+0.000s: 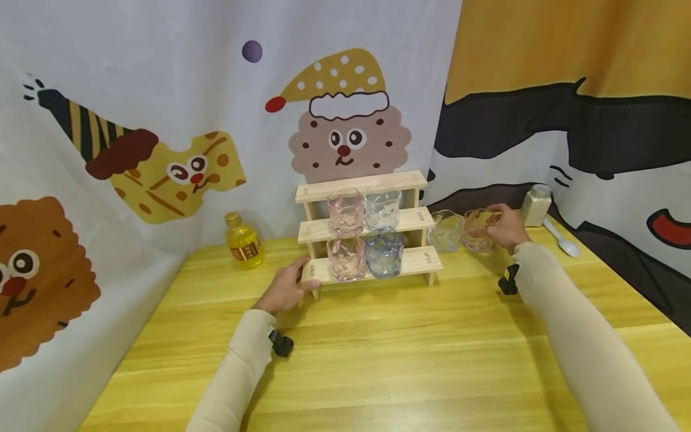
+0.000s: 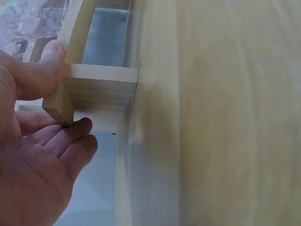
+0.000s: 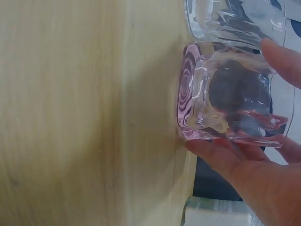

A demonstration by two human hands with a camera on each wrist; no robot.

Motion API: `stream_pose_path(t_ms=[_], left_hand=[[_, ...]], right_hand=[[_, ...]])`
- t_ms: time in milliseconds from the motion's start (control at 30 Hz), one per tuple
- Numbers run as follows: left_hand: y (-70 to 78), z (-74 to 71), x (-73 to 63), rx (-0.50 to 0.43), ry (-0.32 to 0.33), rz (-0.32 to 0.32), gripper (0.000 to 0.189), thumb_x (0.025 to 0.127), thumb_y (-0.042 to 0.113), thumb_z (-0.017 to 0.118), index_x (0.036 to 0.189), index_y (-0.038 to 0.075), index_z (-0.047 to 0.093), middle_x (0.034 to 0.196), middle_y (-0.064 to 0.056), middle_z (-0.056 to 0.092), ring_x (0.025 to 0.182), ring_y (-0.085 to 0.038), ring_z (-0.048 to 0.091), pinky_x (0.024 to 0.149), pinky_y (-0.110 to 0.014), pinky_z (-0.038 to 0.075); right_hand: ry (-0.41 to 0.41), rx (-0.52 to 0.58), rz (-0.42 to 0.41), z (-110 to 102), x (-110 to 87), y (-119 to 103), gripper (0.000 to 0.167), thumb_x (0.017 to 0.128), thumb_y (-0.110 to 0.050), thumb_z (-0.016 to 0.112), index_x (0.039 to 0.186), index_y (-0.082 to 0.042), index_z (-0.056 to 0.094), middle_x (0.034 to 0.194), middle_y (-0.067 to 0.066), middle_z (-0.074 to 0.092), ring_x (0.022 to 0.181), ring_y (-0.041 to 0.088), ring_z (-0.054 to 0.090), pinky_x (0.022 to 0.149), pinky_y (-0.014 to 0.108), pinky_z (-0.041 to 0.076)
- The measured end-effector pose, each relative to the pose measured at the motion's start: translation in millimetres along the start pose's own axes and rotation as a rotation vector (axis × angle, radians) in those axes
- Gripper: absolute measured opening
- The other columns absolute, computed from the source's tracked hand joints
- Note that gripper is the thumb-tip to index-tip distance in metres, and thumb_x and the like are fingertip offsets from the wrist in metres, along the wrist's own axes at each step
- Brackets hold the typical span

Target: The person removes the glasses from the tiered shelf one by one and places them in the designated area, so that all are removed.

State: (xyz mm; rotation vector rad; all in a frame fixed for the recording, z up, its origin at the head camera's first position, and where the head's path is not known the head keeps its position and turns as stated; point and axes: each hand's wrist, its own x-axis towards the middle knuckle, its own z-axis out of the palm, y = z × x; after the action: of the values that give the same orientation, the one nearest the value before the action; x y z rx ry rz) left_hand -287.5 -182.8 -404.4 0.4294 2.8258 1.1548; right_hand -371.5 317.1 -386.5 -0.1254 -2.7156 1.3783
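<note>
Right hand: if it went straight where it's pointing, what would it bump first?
The right hand would first meet the pink glass it's holding; past that, probably the clear glass beside it, though depth is hard to judge.

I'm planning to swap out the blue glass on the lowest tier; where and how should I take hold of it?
Probably round the side wall of the blue glass, from the front right: it stands upright with bare lowest tier to its right, while a pink glass stands close on its left and the middle tier rises behind.
</note>
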Motion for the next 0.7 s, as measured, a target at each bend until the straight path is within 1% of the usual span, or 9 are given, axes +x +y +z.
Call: stream_pose_path(t_ms=[133,267,400,500,600,700], left_hand=[[2.3,-1.4,0.8,0.003,0.001,0.016,0.065,0.099,0.019,0.064,0.155,0.002,0.034,0.146,-0.024,0.054,0.133,-0.035,0.057,0.109,-0.049,0.049],[3.1,-1.8,0.8,0.016,-0.005,0.021,0.065,0.100,0.019,0.063,0.155,0.001,0.033,0.147,-0.026,0.052,0.133,-0.037,0.056,0.109,-0.049,0.049],[3.2,-2.2,1.1,0.012,-0.008,0.009,0.066,0.100,0.020,0.063,0.155,0.001,0.032,0.147,-0.026,0.052,0.134,-0.037,0.055,0.110,-0.050,0.048],[3.0,-2.5,1.5,0.007,-0.004,0.001,0.066,0.099,0.021,0.064,0.155,0.003,0.034,0.146,-0.025,0.054,0.132,-0.036,0.057,0.109,-0.050,0.048],[1.7,-1.8,0.7,0.019,0.000,0.013,0.064,0.100,0.020,0.064,0.154,0.001,0.035,0.143,-0.025,0.056,0.129,-0.036,0.059,0.107,-0.050,0.050],[1.1,-0.9,0.1,0.013,-0.001,0.007,0.064,0.099,0.020,0.064,0.154,0.002,0.036,0.143,-0.025,0.056,0.129,-0.035,0.059,0.107,-0.050,0.050]], right_hand=[[-0.005,0.010,0.015,-1.3,0.3,-0.4,0.096,0.085,-0.020,0.080,0.157,0.001,0.021,0.143,0.034,0.042,0.124,0.047,0.046,0.096,0.054,0.048],[-0.024,0.033,0.023,-2.4,-1.0,-0.5,0.094,0.085,-0.018,0.079,0.158,0.000,0.021,0.146,0.034,0.040,0.129,0.048,0.044,0.102,0.059,0.046],[-0.043,0.044,0.007,-3.4,-4.1,-1.9,0.095,0.086,-0.017,0.078,0.159,-0.001,0.019,0.148,0.035,0.039,0.132,0.050,0.042,0.107,0.062,0.043],[-0.057,0.042,-0.008,-4.1,-6.1,-3.3,0.094,0.087,-0.018,0.077,0.159,-0.001,0.019,0.148,0.035,0.039,0.134,0.050,0.041,0.107,0.062,0.042],[-0.071,0.036,-0.017,-4.2,-7.1,-4.1,0.092,0.088,-0.017,0.077,0.159,-0.001,0.020,0.148,0.035,0.040,0.134,0.050,0.043,0.107,0.061,0.042],[-0.091,0.039,-0.019,-4.0,-7.1,-3.4,0.093,0.087,-0.016,0.077,0.159,-0.001,0.020,0.148,0.035,0.039,0.133,0.049,0.043,0.108,0.060,0.042]])
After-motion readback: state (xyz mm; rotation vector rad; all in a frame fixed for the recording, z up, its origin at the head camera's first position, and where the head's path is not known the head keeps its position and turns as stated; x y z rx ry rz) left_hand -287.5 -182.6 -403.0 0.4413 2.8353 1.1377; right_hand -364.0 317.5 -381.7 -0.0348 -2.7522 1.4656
